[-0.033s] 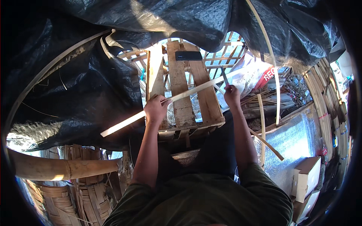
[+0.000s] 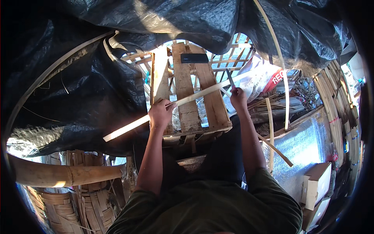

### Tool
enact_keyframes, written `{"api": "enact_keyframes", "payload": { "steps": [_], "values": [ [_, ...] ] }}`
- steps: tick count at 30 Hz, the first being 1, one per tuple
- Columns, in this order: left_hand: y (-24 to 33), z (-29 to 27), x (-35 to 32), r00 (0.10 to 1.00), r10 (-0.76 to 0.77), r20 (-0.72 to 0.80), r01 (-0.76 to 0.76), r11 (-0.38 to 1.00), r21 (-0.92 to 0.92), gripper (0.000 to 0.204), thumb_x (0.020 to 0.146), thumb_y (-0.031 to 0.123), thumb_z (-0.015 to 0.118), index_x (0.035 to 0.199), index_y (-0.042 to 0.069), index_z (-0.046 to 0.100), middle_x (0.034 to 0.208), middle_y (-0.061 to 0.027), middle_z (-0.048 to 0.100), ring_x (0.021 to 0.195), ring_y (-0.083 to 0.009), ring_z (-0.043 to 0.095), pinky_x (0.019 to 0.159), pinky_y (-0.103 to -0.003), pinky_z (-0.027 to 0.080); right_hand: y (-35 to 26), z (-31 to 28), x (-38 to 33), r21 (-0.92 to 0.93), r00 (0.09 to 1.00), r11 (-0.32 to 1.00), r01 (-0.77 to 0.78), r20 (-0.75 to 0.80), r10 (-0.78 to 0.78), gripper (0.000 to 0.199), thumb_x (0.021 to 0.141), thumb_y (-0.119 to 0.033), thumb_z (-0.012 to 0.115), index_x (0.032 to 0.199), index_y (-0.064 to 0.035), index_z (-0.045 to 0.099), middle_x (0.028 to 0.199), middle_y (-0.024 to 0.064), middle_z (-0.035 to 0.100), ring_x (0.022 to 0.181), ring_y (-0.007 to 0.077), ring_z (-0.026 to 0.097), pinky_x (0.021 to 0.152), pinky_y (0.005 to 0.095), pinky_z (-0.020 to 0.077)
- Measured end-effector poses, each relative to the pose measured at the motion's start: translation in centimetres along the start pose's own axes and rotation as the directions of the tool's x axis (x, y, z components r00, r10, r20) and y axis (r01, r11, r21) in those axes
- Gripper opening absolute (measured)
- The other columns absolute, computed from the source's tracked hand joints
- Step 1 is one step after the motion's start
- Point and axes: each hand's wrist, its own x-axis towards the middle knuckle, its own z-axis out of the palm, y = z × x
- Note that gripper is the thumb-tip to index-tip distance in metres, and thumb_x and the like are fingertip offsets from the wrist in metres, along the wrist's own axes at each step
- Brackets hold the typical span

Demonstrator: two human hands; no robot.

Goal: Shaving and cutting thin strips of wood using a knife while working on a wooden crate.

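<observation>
L hand [image 2: 161,113] has fingers closed round long, flat, pale bamboo-like strip [image 2: 194,96] slanting over brown slatted wooden stand [image 2: 189,115], prob. to steady it; R hand [image 2: 238,97], fingers curled tight, grips slim grey metal knife [image 2: 230,78] nr strip's upper-R part.

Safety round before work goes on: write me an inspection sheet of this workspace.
Surface: wooden table, slatted, with gaps between boards.
Job's things: pale strip slanting across the table, left end past its edge; knife crosses the strip in view, contact unclear.
Clutter: phone at the table's far end; sack beyond its right side; boxes lower right.
Hands: left hand, fingers on the strip; right hand gripping the knife.
Cables: nothing clearly seen.
Surroundings: black sheeting; pole lower left.
</observation>
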Motion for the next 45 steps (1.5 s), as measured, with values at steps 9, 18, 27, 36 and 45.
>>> {"api": "enact_keyframes", "payload": {
  "steps": [9,18,27,36,45],
  "values": [
    [-0.6,0.7,-0.2,0.988,0.153,-0.012,-0.152,0.986,0.065,0.026,0.073,0.033,0.082,0.084,0.013,0.072,0.084,-0.0031,0.065,0.077,-0.0265,0.067,0.065,-0.038,0.052,-1.3,-1.1,6.1,-0.049,0.903,0.939,-0.34,0.263,0.341,0.048,0.098,-0.036,0.05,0.086,0.0072,0.067,0.077,0.0248,0.069,0.067,0.0389,0.069,0.054,0.0425,0.0503],
    [-0.7,1.3,-0.1,0.989,0.147,0.011,-0.147,0.984,0.102,0.026,0.075,0.031,0.081,0.081,0.011,0.066,0.083,-0.0021,0.066,0.076,-0.0262,0.067,0.064,-0.038,0.051,-1.2,1.3,3.4,-0.251,0.989,0.962,0.109,0.12,-0.081,0.04,0.098,-0.029,0.046,0.089,0.0033,0.068,0.085,0.0305,0.067,0.084,0.0474,0.066,0.077,0.0535,0.0524],
    [-0.6,1.5,0.1,0.991,0.131,0.02,-0.132,0.979,0.153,0.027,0.075,0.034,0.081,0.079,0.011,0.067,0.081,-0.0023,0.065,0.075,-0.0258,0.067,0.065,-0.038,0.052,-0.1,1.1,5.3,-0.159,0.922,0.987,-0.029,0.378,0.088,0.039,0.097,-0.031,0.048,0.094,0.0034,0.067,0.079,0.0281,0.067,0.075,0.0429,0.068,0.066,0.0481,0.0546],
    [-0.7,1.9,0.4,0.989,0.147,0.004,-0.145,0.971,0.189,0.03,0.074,0.039,0.082,0.075,0.012,0.067,0.077,-0.0011,0.066,0.07,-0.0246,0.067,0.061,-0.038,0.051,0.6,1.2,5.7,-0.229,0.92,0.973,-0.042,0.37,0.127,0.046,0.097,-0.037,0.047,0.09,0.0025,0.069,0.085,0.0318,0.065,0.091,0.0488,0.064,0.081,0.0538,0.05],
    [-0.6,2.0,0.5,0.996,0.079,0.049,-0.087,0.975,0.203,0.036,0.073,0.042,0.082,0.077,0.011,0.066,0.078,-0.0032,0.069,0.069,-0.0263,0.068,0.061,-0.039,0.051,0.8,2.3,5.5,-0.21,0.966,0.974,0.084,0.257,-0.028,0.043,0.099,-0.034,0.046,0.086,-0.0006,0.07,0.085,0.0289,0.066,0.085,0.0465,0.065,0.075,0.0548,0.0518]
  ]
}}
